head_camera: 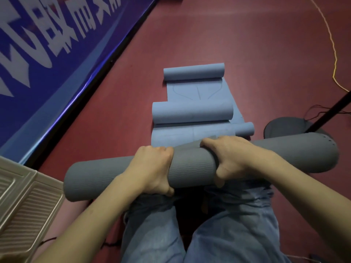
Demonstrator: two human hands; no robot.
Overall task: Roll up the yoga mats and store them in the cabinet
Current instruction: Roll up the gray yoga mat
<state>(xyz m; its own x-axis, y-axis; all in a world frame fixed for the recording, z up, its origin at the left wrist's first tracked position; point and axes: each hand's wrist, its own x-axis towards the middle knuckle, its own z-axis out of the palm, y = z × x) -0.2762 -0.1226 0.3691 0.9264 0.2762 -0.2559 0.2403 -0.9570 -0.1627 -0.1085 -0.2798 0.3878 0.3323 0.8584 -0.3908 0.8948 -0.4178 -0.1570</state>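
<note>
A rolled grey mat (191, 164) lies crosswise over the person's thighs, above the red floor (247, 54), and everything else is placed here against that roll. The left hand (152, 168) grips it left of its middle: the fingers (161, 149) curl over the far side of the roll and the thumb wraps the near side, so the mat sits clamped in the hollow of the hand. The right hand (228, 156) grips it just right of the middle in the same way, fingers (209, 144) hooked over the far edge, thumb pressed on the near face. Both ends of the roll stick out past the hands. Just beyond the grey mat, blue mats (191, 112) lie on the floor, partly rolled, three rolls showing one behind another. To its far left runs a blue banner (47, 54) with white characters. At its near left is a beige ribbed panel (24, 205). Past its right end lies a dark flat base (284, 128) with a black pole (330, 112) rising from it, and farther off a yellow cord (334, 59).
</note>
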